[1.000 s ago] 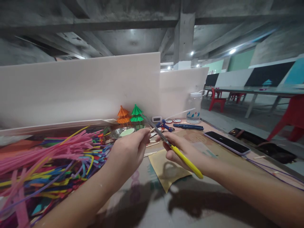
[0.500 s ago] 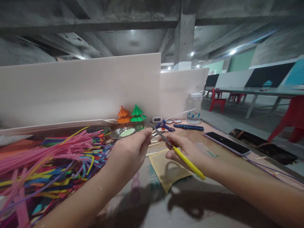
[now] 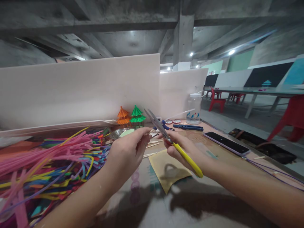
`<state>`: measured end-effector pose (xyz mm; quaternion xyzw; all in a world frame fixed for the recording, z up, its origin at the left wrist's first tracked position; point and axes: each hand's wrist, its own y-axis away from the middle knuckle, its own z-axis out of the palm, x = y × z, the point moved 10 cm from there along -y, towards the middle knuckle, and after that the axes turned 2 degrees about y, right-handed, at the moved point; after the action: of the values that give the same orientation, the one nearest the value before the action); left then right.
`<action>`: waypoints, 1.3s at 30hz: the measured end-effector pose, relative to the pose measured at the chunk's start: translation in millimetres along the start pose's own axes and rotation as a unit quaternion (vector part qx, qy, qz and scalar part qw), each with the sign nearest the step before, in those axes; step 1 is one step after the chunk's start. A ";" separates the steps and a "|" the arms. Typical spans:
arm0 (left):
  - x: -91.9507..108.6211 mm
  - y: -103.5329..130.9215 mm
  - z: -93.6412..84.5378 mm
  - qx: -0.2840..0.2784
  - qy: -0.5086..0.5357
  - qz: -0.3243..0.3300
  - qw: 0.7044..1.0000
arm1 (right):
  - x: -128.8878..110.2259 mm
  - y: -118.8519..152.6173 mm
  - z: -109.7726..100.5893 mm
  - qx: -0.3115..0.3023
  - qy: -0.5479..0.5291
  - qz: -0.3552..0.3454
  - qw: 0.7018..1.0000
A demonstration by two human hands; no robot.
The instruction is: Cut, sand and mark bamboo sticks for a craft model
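L hand pinched what looked like a short pale stick btwn thumb & fingertips; only its tip showed, the rest hidden by the fingers. R hand was curled round the yellow-handled scissors; how fingers sat in the loops, couldn't tell.

Key relation: scissors' long axis ran on a diagonal, handles low R near the wrist, blade tips up & L, pointing fwd past the L fingertips. Blades were parted in a narrow V. Stick tip sat just L of the blades in view, poking R toward them, so the two axes crossed rather than lined up. L hand was nearer the stick (had it); R hand was a bit off to the R, w/ the blades bridging the gap. Contact btwn blade & stick: couldn't tell from this angle.

Both hands were held above the table, approx. level w/ each other. Below & btwn them lay a tan sheet, w/ loose sticks just past its far L corner. Pile of coloured strips was L of the L hand; phone was R of the R hand.
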<state>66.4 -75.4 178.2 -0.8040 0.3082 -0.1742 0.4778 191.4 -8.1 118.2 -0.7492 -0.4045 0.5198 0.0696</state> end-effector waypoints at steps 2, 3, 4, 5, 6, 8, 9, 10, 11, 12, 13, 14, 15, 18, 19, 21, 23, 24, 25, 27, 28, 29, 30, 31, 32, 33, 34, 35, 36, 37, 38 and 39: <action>-1.2 0.7 -0.3 0.004 0.002 -0.001 1.000 | 1.3 0.1 -0.1 0.001 -0.004 -0.002 1.000; -2.3 1.1 -0.1 0.004 0.001 -0.003 1.000 | 2.0 0.1 0.2 -0.001 0.000 -0.002 1.000; -3.2 1.6 -0.1 0.005 -0.003 -0.004 1.000 | 1.8 0.2 0.4 -0.001 0.004 -0.006 1.000; -4.1 2.1 -0.2 0.005 -0.008 -0.005 1.000 | 1.1 0.3 0.9 -0.002 0.008 -0.010 1.000; -4.5 2.4 -0.5 0.006 -0.012 -0.004 1.000 | 0.1 0.6 1.4 -0.003 0.014 -0.013 1.000; -4.5 2.8 -1.9 0.010 -0.022 0.000 1.000 | -3.4 1.4 2.3 -0.003 0.025 -0.022 0.999; -4.2 2.8 -2.7 0.012 -0.026 0.002 1.000 | -5.0 1.7 2.5 -0.002 0.032 -0.024 0.999; -4.2 2.6 -3.0 0.013 -0.028 0.003 1.000 | -5.7 2.0 2.7 -0.001 0.040 -0.021 0.999; -4.3 2.3 -3.2 0.013 -0.030 0.003 0.999 | -5.9 2.2 2.8 -0.001 0.047 -0.016 0.999; -4.5 2.0 -3.3 0.013 -0.031 0.002 0.999 | -5.5 2.2 3.0 -0.001 0.051 -0.010 0.999; -4.7 1.6 -3.1 0.012 -0.032 0.001 0.999 | -4.3 2.2 3.4 -0.004 0.053 -0.002 0.999; -4.5 1.3 -2.8 0.012 -0.034 0.002 0.999 | -2.6 2.2 4.0 -0.007 0.054 0.006 0.999; -4.1 1.1 -2.7 0.012 -0.035 0.003 0.999 | -0.7 2.1 4.7 -0.012 0.053 0.014 0.998; -2.1 1.1 -2.1 0.011 -0.039 0.012 0.999 | 3.5 1.9 5.9 -0.021 0.050 0.026 0.998; -1.3 1.2 -2.1 0.011 -0.041 0.014 0.999 | 4.2 1.8 5.6 -0.020 0.051 0.026 0.998; 0.0 1.3 -2.2 0.011 -0.046 0.019 0.999 | 4.5 1.6 4.3 -0.014 0.056 0.021 0.998; 1.5 0.9 -2.7 0.011 -0.050 0.024 0.998 | 4.6 1.6 3.8 -0.010 0.057 0.015 0.998; 2.2 0.5 -3.0 0.012 -0.050 0.026 0.998 | 4.7 1.7 4.1 -0.011 0.052 0.012 0.999; 2.9 0.1 -3.2 0.012 -0.049 0.027 0.998 | 5.1 1.8 5.1 -0.016 0.042 0.011 0.999; 3.8 -0.5 -2.9 0.009 -0.049 0.028 0.998 | 5.9 2.3 7.2 -0.026 0.019 0.010 0.999; 3.8 -0.7 -2.4 0.006 -0.051 0.026 0.998 | 6.4 2.5 7.9 -0.029 0.012 0.012 0.999; 3.7 -0.7 -1.7 0.002 -0.054 0.024 0.998 | 6.6 2.6 8.2 -0.031 0.010 0.014 0.999; 3.7 -0.6 -1.1 -0.001 -0.057 0.023 0.998 | 6.6 2.6 8.6 -0.033 0.012 0.016 0.999; 3.9 -0.3 -1.1 -0.002 -0.059 0.023 0.998 | 5.9 2.5 8.5 -0.034 0.016 0.015 0.999; 4.1 0.0 -1.1 -0.001 -0.061 0.025 0.998 | 5.1 2.3 8.3 -0.034 0.022 0.013 0.999; 4.3 0.3 -1.4 0.000 -0.062 0.027 0.998 | 3.8 1.9 7.9 -0.034 0.029 0.010 0.999; 4.0 0.7 -1.6 0.002 -0.062 0.027 0.998 | 2.3 1.5 7.2 -0.032 0.036 0.005 0.999; 3.4 1.1 -1.4 0.002 -0.063 0.027 0.998 | 1.1 1.0 6.3 -0.029 0.046 -0.001 0.999; 2.3 1.4 -1.0 0.001 -0.065 0.024 0.998 | 0.7 0.5 5.5 -0.027 0.057 -0.004 0.998; 1.2 1.8 -0.2 -0.002 -0.066 0.022 0.998 | 1.1 0.0 4.7 -0.024 0.068 -0.004 0.997; 0.3 2.1 0.4 -0.003 -0.068 0.020 0.997 | 2.2 -0.3 4.3 -0.023 0.076 -0.003 0.997; -0.4 2.5 0.9 -0.004 -0.072 0.020 0.997 | 3.5 -0.6 4.1 -0.023 0.080 -0.002 0.997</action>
<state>65.8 -75.4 175.6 -0.8103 0.2896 -0.1052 0.4985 188.1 -6.6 114.1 -0.7890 -0.4111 0.4485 0.0859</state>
